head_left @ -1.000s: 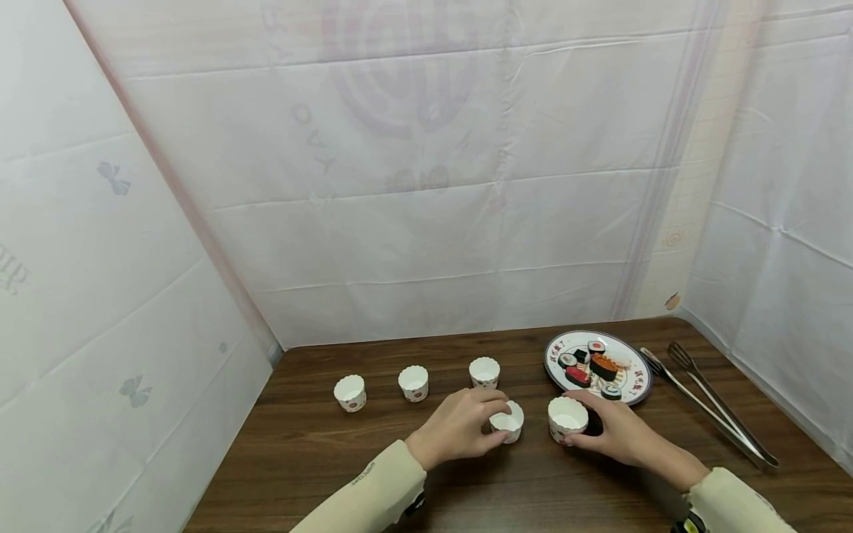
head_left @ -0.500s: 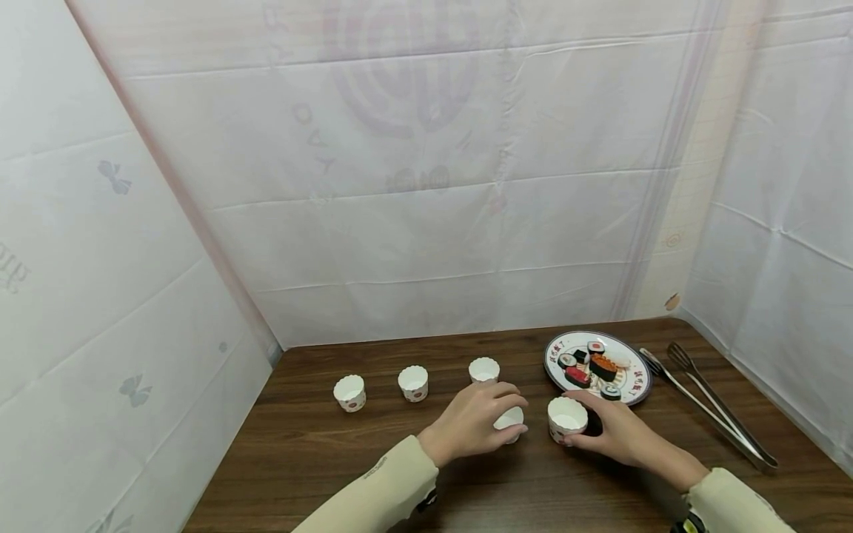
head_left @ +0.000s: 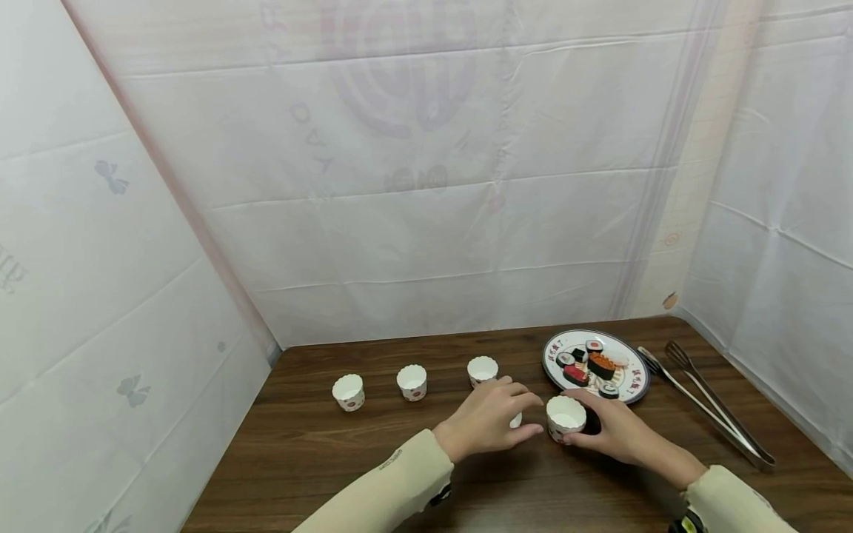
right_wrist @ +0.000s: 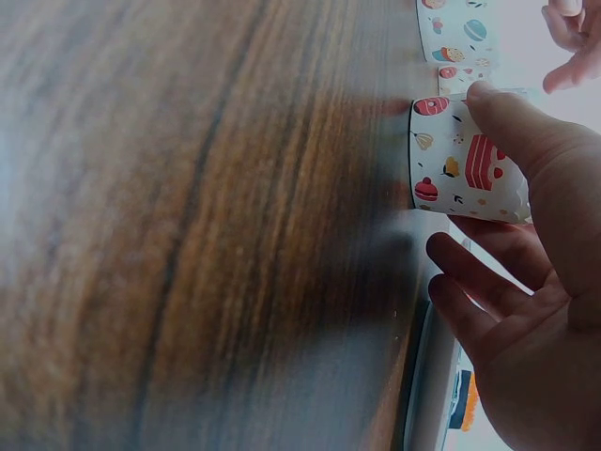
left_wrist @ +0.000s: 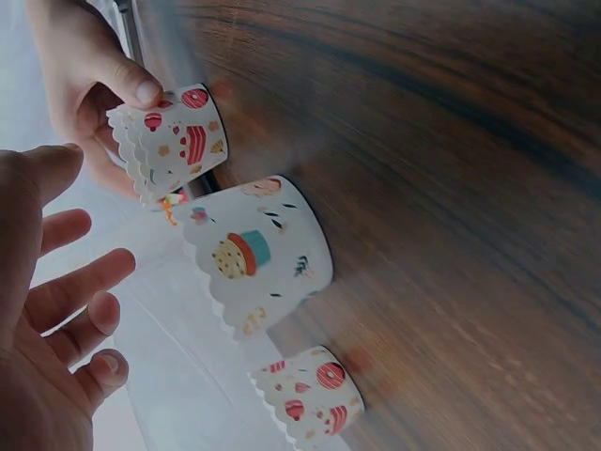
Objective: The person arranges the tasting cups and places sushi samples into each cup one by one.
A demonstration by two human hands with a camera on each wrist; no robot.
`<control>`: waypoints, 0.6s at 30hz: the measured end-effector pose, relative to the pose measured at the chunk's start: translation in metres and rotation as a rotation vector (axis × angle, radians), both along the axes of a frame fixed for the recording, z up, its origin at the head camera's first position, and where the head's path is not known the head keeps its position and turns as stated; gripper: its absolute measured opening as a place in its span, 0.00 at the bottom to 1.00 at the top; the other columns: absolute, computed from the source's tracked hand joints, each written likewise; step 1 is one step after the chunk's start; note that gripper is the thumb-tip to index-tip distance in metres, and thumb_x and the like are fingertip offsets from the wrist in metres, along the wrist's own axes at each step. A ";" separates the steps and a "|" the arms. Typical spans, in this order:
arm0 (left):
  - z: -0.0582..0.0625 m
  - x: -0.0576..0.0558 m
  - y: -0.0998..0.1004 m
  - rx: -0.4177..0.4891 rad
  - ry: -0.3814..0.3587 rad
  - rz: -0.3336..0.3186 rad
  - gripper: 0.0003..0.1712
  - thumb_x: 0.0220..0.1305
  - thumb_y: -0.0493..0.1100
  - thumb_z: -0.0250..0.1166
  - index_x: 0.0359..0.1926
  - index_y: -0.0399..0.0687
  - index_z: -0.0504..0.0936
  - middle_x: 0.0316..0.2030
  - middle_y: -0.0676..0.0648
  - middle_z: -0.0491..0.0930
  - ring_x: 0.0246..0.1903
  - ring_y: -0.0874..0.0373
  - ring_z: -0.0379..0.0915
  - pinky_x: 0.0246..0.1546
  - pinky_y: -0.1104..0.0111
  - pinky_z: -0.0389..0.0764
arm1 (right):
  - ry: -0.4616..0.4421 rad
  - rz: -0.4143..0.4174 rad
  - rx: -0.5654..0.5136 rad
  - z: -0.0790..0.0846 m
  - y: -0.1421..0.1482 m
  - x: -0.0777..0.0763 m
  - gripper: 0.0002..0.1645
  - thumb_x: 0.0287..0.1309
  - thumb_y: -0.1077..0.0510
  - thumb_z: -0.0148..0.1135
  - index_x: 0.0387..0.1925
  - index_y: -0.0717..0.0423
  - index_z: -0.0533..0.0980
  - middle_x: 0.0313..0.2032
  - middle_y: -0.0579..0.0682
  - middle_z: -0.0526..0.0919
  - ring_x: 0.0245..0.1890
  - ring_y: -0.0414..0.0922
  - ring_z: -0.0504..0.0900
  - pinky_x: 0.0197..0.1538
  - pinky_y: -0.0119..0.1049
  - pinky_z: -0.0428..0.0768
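Observation:
My right hand [head_left: 613,435] grips a white paper baking cup [head_left: 566,416], thumb on the near side and fingers on the far side. Red cake and doughnut prints show on that cup in the right wrist view, where it stands upright on the table. My left hand [head_left: 492,420] hovers over a second baking cup [left_wrist: 258,256], which has a cupcake print, and hides most of it in the head view. Its fingers are spread apart and hold nothing; the fingertips point toward the cup in my right hand.
Three more baking cups stand in a row farther back: a left one [head_left: 349,392], a middle one [head_left: 412,383] and a right one [head_left: 483,368]. A plate [head_left: 626,388] with sushi pieces lies behind my right hand. Metal tongs [head_left: 728,416] lie at the right.
My left hand has let go of the second cup and moved right, its fingers spreading over it. My right hand keeps its grip in the same place.

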State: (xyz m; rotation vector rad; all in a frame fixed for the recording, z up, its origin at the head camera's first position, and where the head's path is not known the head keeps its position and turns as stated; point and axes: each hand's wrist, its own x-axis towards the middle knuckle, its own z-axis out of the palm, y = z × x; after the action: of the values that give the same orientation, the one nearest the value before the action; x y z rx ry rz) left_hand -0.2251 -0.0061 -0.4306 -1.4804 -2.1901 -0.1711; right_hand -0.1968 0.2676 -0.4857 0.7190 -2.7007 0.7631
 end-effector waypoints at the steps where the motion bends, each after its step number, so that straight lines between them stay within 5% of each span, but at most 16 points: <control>1: 0.001 0.000 0.001 -0.010 0.001 0.001 0.19 0.66 0.57 0.71 0.51 0.52 0.87 0.44 0.54 0.87 0.40 0.61 0.80 0.41 0.73 0.77 | -0.003 0.002 -0.001 0.000 0.000 0.000 0.42 0.54 0.38 0.77 0.64 0.54 0.75 0.54 0.48 0.85 0.50 0.44 0.83 0.49 0.45 0.82; 18: 0.004 0.000 0.024 -0.147 0.029 0.082 0.16 0.68 0.56 0.70 0.52 0.57 0.87 0.42 0.58 0.88 0.38 0.62 0.77 0.39 0.72 0.75 | -0.015 -0.001 0.010 0.001 0.000 0.000 0.41 0.54 0.41 0.78 0.64 0.55 0.74 0.55 0.50 0.85 0.52 0.47 0.84 0.51 0.50 0.82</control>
State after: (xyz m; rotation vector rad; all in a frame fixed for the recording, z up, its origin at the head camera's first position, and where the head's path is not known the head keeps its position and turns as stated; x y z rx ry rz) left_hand -0.2253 0.0183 -0.4271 -1.4570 -2.2768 0.0392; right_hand -0.1970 0.2675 -0.4844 0.7173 -2.7203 0.7579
